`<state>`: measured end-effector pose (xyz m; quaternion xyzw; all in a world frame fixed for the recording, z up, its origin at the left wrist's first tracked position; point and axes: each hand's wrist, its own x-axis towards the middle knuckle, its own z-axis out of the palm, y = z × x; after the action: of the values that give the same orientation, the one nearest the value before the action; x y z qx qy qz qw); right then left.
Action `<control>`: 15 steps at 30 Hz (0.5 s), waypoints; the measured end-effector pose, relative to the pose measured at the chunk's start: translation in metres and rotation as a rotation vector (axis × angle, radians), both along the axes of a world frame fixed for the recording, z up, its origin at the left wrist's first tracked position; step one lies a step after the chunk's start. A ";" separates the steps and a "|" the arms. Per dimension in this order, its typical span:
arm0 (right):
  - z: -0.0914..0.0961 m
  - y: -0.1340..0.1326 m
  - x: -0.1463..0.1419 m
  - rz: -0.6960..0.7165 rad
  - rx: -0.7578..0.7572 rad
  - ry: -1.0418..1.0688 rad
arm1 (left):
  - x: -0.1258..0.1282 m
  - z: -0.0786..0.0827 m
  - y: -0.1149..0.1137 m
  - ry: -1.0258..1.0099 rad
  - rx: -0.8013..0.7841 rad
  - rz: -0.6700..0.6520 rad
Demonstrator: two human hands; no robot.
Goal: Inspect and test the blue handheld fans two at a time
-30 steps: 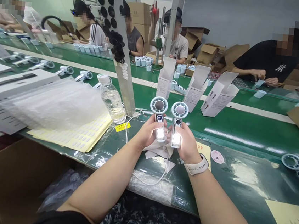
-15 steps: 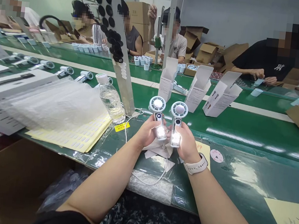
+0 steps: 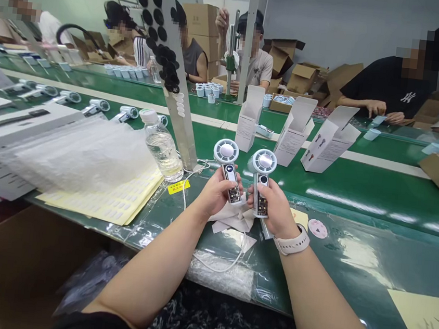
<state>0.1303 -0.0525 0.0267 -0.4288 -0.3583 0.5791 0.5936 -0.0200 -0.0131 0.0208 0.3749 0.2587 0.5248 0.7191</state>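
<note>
My left hand point(image 3: 217, 191) is closed round the handle of a light-blue handheld fan point(image 3: 226, 151), its thumb on the front. In my right hand point(image 3: 274, 208) is a second handheld fan point(image 3: 263, 161) of the same kind, the thumb near its round display. Both fans stand upright side by side, a small gap between their round heads. Their shiny handle fronts look dark. Beneath them, crumpled white paper point(image 3: 233, 219) and a white cable point(image 3: 228, 265) lie on the green table point(image 3: 294, 277).
Several open white boxes point(image 3: 294, 133) stand beyond my hands. To the left are a water bottle point(image 3: 161, 145), a metal post point(image 3: 184, 124), plastic bags point(image 3: 75, 154) on yellow sticker sheets point(image 3: 137, 198), and a row of fans point(image 3: 97, 105). Co-workers point(image 3: 392, 91) sit across the green belt point(image 3: 357, 195).
The bright lights on both handle fronts have gone out. The left fan has shifted slightly left, and the right one has turned a little, showing its side.
</note>
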 end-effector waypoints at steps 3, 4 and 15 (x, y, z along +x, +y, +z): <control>0.001 0.001 0.005 -0.006 0.000 -0.035 | -0.001 0.000 0.000 -0.020 -0.008 -0.013; 0.000 0.001 0.006 -0.023 0.001 -0.031 | -0.001 0.000 0.000 -0.019 -0.009 -0.016; -0.002 0.003 0.005 -0.064 0.033 0.136 | 0.003 -0.001 -0.003 0.122 0.044 0.011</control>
<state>0.1352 -0.0495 0.0242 -0.3900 -0.3127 0.5818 0.6415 -0.0172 -0.0160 0.0201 0.4202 0.2926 0.5105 0.6908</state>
